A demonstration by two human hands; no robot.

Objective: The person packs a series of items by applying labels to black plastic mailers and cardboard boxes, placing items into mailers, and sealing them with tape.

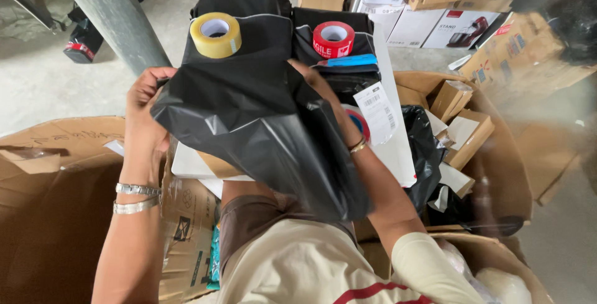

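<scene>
I hold a black plastic bag point(261, 130) up in front of me with both hands. My left hand point(144, 102) grips its upper left edge. My right hand point(317, 89) is on its upper right edge, partly tucked behind the plastic. The bag hangs down over my lap and hides most of a white flat box point(193, 164) beneath it. Just beyond the bag, a roll of clear yellowish tape point(216, 34) and a roll of red tape point(333, 39) rest on black bags. A blue cutter point(351, 60) lies beside the red roll.
A large open cardboard box point(497, 154) at right holds small brown cartons and another black bag. Flattened cardboard point(56, 173) lies at left. A grey post point(112, 11) rises at upper left. Printed cartons point(448, 27) are stacked at the back.
</scene>
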